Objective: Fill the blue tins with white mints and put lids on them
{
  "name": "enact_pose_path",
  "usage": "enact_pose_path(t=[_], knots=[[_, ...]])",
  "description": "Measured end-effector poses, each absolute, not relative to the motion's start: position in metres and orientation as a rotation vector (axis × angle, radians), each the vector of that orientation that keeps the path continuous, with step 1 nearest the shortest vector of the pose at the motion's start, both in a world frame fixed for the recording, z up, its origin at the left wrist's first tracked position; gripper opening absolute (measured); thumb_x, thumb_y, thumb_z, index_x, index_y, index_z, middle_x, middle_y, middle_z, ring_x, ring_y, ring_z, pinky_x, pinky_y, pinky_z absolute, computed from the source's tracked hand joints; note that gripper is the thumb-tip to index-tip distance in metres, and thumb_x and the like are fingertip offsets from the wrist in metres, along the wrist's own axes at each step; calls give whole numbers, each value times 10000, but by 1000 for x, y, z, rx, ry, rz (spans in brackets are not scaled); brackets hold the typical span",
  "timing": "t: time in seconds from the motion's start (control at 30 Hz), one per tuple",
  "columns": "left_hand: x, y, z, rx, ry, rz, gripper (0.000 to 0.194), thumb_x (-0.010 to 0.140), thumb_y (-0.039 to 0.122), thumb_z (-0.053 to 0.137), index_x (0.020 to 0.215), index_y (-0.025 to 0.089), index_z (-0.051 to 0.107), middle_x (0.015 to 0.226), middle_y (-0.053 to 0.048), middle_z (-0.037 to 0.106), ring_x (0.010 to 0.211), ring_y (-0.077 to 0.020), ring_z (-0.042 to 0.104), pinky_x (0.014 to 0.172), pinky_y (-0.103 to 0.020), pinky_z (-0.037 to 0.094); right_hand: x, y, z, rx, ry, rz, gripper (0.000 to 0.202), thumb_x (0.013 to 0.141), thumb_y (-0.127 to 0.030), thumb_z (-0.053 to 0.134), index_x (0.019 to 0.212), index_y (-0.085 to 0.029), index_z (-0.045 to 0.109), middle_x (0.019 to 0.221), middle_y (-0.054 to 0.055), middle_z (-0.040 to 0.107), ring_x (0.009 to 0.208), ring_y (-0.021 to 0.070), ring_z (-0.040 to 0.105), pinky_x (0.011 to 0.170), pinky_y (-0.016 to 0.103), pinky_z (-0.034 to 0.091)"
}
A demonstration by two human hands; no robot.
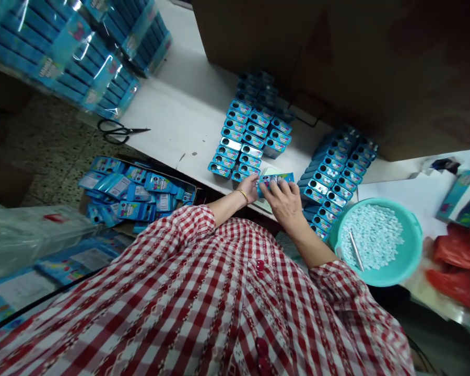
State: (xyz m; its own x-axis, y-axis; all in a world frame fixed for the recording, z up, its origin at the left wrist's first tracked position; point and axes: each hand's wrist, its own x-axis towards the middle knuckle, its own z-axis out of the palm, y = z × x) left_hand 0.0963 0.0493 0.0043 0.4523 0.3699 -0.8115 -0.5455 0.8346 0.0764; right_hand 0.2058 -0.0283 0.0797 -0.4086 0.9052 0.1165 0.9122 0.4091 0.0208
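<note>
Near the table's front edge, a small blue printed box point(279, 178) is held between both hands. My left hand point(249, 188) is closed on its left end. From above, the fingers of my right hand point(284, 201) wrap over its front side. Just beyond my hands, rows of upright blue boxes point(254, 140) with dark round holes in their tops stand together. Another block of such boxes point(329, 183) stands to the right, some with pale pieces in the holes. Beside it, a turquoise basin point(413, 235) contains many small pale pieces and a metal tube-like tool point(356, 250).
Black scissors point(121, 130) lie at the table's left edge. Below them, a carton holds a heap of blue boxes point(129, 190). Wrapped blue packs point(74, 57) stand at upper left. A large brown carton point(337, 68) blocks the back. Red plastic bags point(462, 261) lie at right.
</note>
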Motion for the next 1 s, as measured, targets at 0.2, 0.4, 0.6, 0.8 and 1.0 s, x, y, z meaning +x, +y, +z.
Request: enact_pose_path(t=[0.2, 0.4, 0.6, 0.8, 1.0], knots=[[95, 52, 4, -202, 941, 567, 235, 875, 209, 450, 894, 90, 651, 604, -53, 615, 559, -133, 587, 631, -263, 501, 222, -38, 80, -1770, -2422, -128, 372, 893, -191, 453, 1246, -278, 532, 1109, 77, 609, 1022, 235, 441, 860, 387, 288], [89, 53, 5, -144, 950, 570, 221, 882, 173, 454, 825, 73, 643, 665, -83, 637, 626, -132, 619, 668, -256, 514, 249, -45, 43, -1868, -1804, 289, 329, 814, -240, 527, 1141, -236, 566, 1036, 67, 606, 978, 234, 507, 876, 394, 385], [70, 53, 15, -82, 1011, 537, 244, 892, 194, 447, 887, 73, 658, 717, -109, 661, 683, -146, 636, 658, -255, 524, 259, -46, -35, -1714, -962, 819, 394, 671, -379, 650, 993, -206, 501, 884, 4, 582, 814, 171, 565, 790, 348, 478], [46, 45, 22, -50, 1077, 547, 215, 867, 150, 465, 873, 72, 665, 723, -106, 666, 725, -150, 650, 677, -251, 531, 254, -46, -59, -1672, -830, 888, 562, 586, -460, 728, 1018, -189, 491, 960, 46, 599, 891, 190, 583, 862, 381, 471], [30, 41, 23, -63, 1093, 593, 208, 866, 144, 459, 824, 76, 652, 721, -93, 660, 722, -136, 650, 681, -236, 535, 265, -76, -27, -1631, -977, 862, 734, 688, -437, 698, 1317, -237, 377, 1360, 131, 452, 1243, 220, 458, 1025, 439, 383]])
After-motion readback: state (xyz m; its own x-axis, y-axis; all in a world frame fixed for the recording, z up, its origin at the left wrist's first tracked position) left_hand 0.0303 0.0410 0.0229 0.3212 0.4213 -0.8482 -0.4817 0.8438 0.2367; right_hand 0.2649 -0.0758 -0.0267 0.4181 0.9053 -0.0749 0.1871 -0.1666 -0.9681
